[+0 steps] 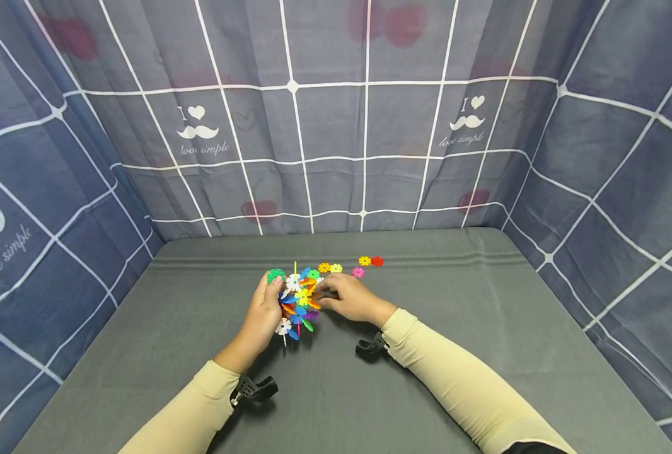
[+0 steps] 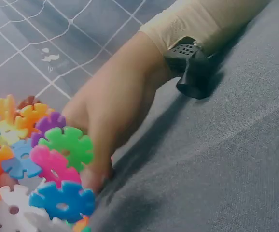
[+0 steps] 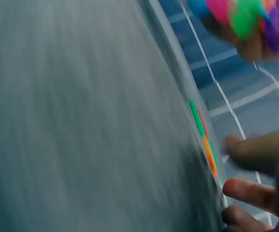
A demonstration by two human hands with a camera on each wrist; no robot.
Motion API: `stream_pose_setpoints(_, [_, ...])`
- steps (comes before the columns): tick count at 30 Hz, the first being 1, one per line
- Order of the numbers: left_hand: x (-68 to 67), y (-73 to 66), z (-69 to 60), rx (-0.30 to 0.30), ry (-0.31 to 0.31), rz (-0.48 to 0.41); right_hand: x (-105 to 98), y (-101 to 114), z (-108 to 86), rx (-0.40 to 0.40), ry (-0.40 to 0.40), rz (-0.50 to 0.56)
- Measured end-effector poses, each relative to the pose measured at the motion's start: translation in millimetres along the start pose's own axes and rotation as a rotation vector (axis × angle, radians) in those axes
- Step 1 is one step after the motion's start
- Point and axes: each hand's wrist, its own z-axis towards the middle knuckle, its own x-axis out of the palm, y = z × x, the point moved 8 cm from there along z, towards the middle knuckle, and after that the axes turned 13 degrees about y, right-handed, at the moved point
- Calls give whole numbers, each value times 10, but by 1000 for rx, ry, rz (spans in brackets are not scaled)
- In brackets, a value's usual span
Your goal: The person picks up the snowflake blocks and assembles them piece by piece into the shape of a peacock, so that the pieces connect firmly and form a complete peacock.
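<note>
My left hand [image 1: 261, 320] grips a cluster of interlocked snowflake discs [image 1: 299, 315], many-coloured plastic rounds with notched rims. The thumb lies beside a green disc [image 1: 275, 275] at the cluster's upper left. In the left wrist view, a blue disc [image 2: 63, 203], a pink disc [image 2: 55, 166] and a green disc [image 2: 69, 147] stick out near the hand, whose fingertips are partly hidden. Just right of the cluster is my right hand [image 1: 354, 299], fingers bent and spread. The right wrist view shows its fingers [image 3: 250, 192] apart from the thumb, with nothing seen between them.
Loose discs lie on the grey cloth surface [image 1: 455, 353] beyond the right hand: a red one [image 1: 377, 261], a pink one [image 1: 358, 272], a yellow one [image 1: 336, 268] and others. Patterned curtains [image 1: 336, 126] stand at the back and both sides.
</note>
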Motion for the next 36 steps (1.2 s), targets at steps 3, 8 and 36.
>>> stream_pose_setpoints(3, [-42,66,-1,-34,-42,-108,175,109,62,-75,87,-118])
stream_pose_setpoints(8, [-83,119,28,-36,-89,-323,302,143,103,-43,152,-212])
stream_pose_setpoints(36, [186,51,-3,11,141,-414,-525,-262,-276,-15,-159,603])
